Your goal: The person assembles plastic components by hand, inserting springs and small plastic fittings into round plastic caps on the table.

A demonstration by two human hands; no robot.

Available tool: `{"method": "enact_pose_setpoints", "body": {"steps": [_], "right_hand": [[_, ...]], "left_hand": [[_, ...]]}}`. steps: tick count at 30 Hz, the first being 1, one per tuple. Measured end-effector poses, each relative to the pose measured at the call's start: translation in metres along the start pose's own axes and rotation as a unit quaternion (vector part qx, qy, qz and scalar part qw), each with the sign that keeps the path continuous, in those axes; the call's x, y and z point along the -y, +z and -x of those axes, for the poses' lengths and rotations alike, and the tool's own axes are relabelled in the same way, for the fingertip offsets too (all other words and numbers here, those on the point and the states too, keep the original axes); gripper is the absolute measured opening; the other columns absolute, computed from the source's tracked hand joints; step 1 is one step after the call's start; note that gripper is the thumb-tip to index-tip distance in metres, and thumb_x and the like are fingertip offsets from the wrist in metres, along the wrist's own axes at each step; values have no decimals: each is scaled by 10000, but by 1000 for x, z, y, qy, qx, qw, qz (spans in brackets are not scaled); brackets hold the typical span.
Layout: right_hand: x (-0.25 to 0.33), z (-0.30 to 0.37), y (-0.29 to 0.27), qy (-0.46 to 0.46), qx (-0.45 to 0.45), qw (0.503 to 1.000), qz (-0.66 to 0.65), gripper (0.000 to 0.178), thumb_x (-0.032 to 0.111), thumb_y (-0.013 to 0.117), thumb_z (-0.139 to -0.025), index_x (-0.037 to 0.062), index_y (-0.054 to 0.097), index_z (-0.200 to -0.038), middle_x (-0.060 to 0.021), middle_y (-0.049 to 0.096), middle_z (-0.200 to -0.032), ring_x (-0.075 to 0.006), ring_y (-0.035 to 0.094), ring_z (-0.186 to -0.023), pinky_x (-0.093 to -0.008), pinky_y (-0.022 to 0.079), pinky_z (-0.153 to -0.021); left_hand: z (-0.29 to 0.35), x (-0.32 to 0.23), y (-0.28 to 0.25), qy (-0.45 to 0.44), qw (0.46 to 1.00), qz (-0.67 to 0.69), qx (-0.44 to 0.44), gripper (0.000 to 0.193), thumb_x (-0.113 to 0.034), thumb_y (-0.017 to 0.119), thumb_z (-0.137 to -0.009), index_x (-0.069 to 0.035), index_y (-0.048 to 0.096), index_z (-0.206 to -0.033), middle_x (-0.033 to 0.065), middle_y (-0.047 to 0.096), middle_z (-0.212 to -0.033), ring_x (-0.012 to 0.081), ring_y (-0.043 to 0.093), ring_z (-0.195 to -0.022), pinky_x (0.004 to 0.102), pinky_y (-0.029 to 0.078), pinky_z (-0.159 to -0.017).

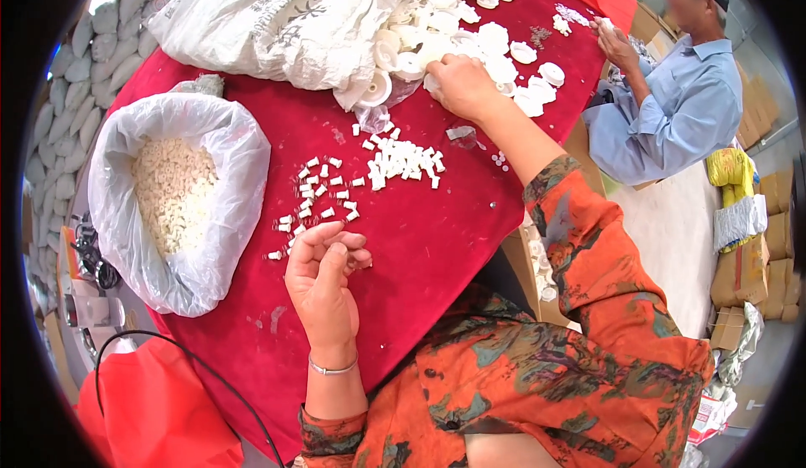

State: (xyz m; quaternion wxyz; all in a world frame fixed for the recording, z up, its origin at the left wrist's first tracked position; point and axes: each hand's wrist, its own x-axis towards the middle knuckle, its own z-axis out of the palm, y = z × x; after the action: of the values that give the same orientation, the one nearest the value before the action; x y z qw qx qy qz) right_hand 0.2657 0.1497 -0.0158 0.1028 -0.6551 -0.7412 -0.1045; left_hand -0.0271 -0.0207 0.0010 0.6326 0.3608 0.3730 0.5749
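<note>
My right hand point(463, 88) reaches to the near side of a heap of white round plastic parts point(495, 52). Its fingers curl down at the heap, and what they grip there is hidden. Closer to me, my left hand point(326, 277) is raised over the red cloth with fingers bent and thumb against them; anything between them is too small to make out. Beyond it lie small white cylindrical plastic pieces with thin springs point(315, 191), loosely scattered. A denser pile of similar white pieces point(401, 159) sits to their right.
At left stands a plastic-lined bag point(243, 145) filled with small cream pieces. A large white woven sack point(277, 40) lies across the far side of the red-covered table point(420, 258). A co-worker in a blue shirt point(684, 107) sits at right. A black cable point(193, 355) curves at lower left.
</note>
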Motion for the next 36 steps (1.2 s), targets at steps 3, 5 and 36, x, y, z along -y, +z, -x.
{"method": "enact_pose_setpoints", "body": {"steps": [3, 5, 36], "right_hand": [[-8, 7, -6, -27, 63, 998, 10, 431, 213, 714, -779, 97, 592, -1176, -146, 587, -1104, -335, 595, -1018, -430, 480, -863], [-10, 9, -11, -40, 78, 996, -21, 433, 195, 703, -785, 102, 587, -1192, -148, 593, -1092, -321, 602, -1002, -407, 484, -853], [147, 139, -34, -214, 58, 901, -373, 126, 72, 695, -814, 34, 624, -911, -95, 581, -814, -243, 611, -731, -348, 498, -626]], "left_hand": [[0, 0, -1, 28, 1000, -3, 14, 172, -8, 518, -916, -2, 588, -1073, 105, 662, -902, 148, 625, -730, 278, 518, -674], [-2, 0, -3, 34, 999, -15, 7, 170, -8, 516, -917, -1, 589, -1071, 104, 662, -902, 148, 626, -731, 278, 519, -673], [-18, -8, -24, 33, 997, -27, -71, 295, -55, 529, -924, 2, 517, -1213, 123, 650, -1001, 190, 675, -680, 270, 572, -545]]}}
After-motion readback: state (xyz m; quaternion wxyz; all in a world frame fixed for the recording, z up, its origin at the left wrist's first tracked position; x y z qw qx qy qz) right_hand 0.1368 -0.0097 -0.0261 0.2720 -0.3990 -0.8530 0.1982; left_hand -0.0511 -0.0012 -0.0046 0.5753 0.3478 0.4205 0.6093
